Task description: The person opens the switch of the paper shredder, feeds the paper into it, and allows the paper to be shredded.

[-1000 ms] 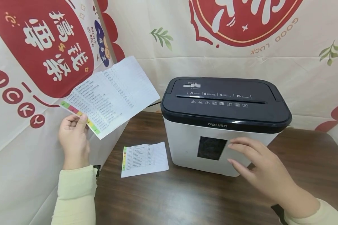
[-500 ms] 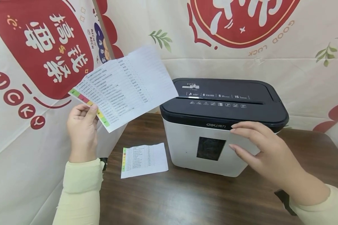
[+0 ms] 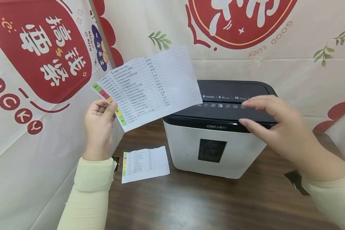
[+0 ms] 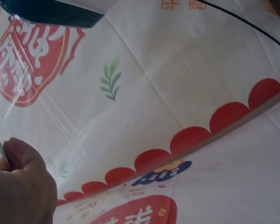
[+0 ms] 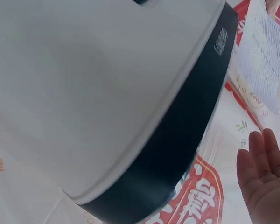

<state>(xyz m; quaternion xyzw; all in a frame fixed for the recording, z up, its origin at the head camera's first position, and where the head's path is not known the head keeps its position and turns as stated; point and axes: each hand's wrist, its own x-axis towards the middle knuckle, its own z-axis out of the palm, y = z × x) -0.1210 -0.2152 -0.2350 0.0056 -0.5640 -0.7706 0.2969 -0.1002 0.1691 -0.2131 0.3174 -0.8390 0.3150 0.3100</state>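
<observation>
Clock centred on the shredder (image 3: 218, 134). At nine, the left hand (image 3: 100, 126) pinches a printed sheet (image 3: 152, 86) by its coloured edge; the sheet lies at ten. The right hand (image 3: 284, 127), at three, holds nothing, fingers loosely bent. A second sheet (image 3: 146, 164) rests on the tabletop (image 3: 149, 204) at eight. Risk: gripped one-handed, the sheet could sag, meet the slot (image 3: 222, 102) askew and jam. Obscured: slot's left end, by sheet; right end, by hand. Print: illegible.
</observation>
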